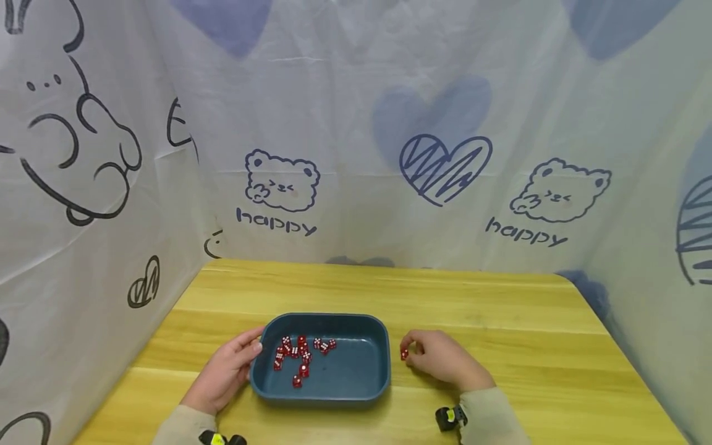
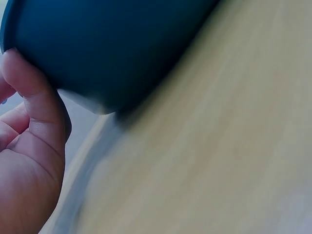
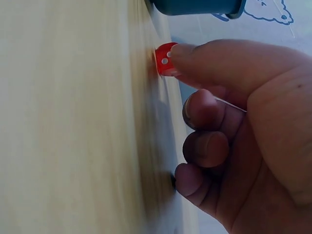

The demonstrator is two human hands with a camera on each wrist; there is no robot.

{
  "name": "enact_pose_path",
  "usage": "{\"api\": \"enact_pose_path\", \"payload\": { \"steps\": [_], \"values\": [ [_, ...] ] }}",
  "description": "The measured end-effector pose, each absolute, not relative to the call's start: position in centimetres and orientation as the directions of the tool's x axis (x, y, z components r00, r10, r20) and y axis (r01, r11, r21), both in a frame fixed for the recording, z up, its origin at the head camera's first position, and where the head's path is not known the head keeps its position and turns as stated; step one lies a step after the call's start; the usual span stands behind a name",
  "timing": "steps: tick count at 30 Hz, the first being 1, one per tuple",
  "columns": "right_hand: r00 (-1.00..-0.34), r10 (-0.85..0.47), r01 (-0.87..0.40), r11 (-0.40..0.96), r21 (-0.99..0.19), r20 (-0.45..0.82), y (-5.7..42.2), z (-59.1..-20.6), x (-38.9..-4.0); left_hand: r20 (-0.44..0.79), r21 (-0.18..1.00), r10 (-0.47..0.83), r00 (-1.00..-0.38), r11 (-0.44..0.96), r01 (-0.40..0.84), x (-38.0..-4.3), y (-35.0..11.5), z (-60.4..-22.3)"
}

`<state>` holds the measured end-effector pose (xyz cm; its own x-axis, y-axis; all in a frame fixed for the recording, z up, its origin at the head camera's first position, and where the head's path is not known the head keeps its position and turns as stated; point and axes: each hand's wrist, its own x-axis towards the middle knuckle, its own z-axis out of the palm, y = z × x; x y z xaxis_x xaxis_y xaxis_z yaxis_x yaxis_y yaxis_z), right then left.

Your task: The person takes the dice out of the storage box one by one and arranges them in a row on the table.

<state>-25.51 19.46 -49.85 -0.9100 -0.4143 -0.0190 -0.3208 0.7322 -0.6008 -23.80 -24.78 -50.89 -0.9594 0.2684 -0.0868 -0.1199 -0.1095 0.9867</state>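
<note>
A dark teal tray (image 1: 356, 383) with rounded corners stands on the table, holding several red dice (image 1: 303, 369) with white pips, mostly in its left half. My left hand (image 1: 227, 371) holds the tray's left side. In the left wrist view, the thumb (image 2: 31, 87) lies against the outer wall with its tip at the rim. Right of the tray, my right hand (image 1: 442, 357) pinches one red die (image 3: 165, 59) between thumb and forefinger, close over the tabletop. The remaining fingers (image 3: 204, 146) of that hand are curled and hold nothing.
The yellow wood-grain table (image 1: 500, 321) extends to both sides and behind the tray. A pale printed curtain (image 1: 356, 204) with bears and hearts closes off the back and sides. Each wrist carries a small black camera (image 1: 449, 418).
</note>
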Motion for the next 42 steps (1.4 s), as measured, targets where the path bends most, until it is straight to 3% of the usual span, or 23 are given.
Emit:
{"api": "enact_pose_path", "payload": {
  "steps": [23,36,42],
  "values": [
    [-0.927,-0.375,-0.322,0.749,-0.579,0.030,19.4,-50.5,-26.0,-0.085,0.985,0.276,-0.957,-0.122,-0.123,-25.4,-23.7,-51.4],
    [-0.947,-0.313,-0.293,0.739,-0.606,0.075,18.9,-47.5,-25.4,-0.067,0.983,0.271,-0.960,-0.145,-0.109,-25.2,-23.5,-51.3],
    [-0.932,-0.342,-0.345,0.734,-0.584,0.121,17.5,-45.7,-24.7,-0.062,0.984,0.269,-0.961,-0.147,-0.105,-25.0,-23.7,-51.5]
  ]
}}
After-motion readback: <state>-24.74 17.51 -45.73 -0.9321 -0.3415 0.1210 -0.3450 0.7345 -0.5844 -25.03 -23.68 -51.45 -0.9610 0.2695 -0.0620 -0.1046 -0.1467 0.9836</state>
